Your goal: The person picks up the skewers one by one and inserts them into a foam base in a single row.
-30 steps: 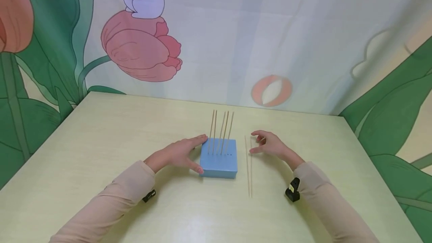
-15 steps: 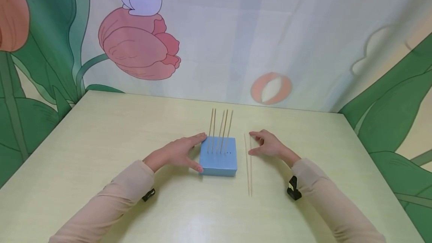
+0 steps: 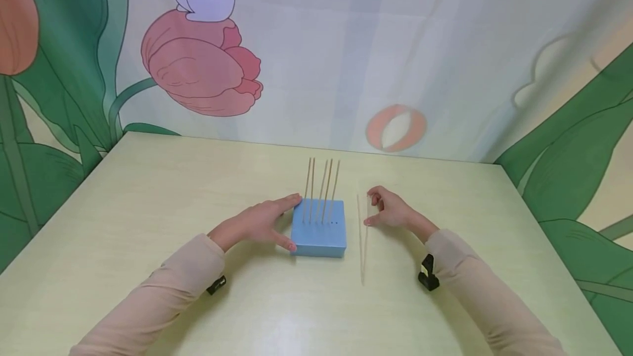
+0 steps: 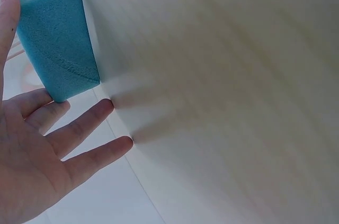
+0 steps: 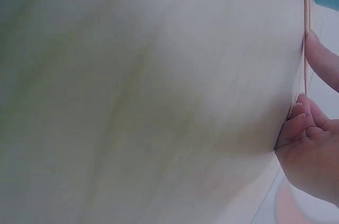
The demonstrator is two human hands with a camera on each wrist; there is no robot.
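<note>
A light-blue foam block point(image 3: 318, 238) sits mid-table, with several thin wooden sticks point(image 3: 321, 191) standing upright in its top. My left hand point(image 3: 259, 221) rests against its left side, thumb at the near corner and a fingertip at the far corner. In the left wrist view the fingers point(image 4: 90, 158) are spread and fairly straight beside the block point(image 4: 58, 38). Right of the block, my right hand point(image 3: 393, 209) pinches a loose wooden stick point(image 3: 366, 240) near its far end. A second loose stick point(image 3: 359, 216) lies just left of it; their near ends meet.
Two small dark holes point(image 3: 334, 223) show in the block's top, right of the standing sticks. The pale table point(image 3: 198, 180) ends at a printed curtain point(image 3: 306, 70) behind. Black wrist cameras point(image 3: 428, 273) are strapped at both cuffs.
My right fingers have closed on the right-hand loose stick. Its near end has swung left to the other stick's, so the two no longer lie parallel. My left hand stays at the block.
</note>
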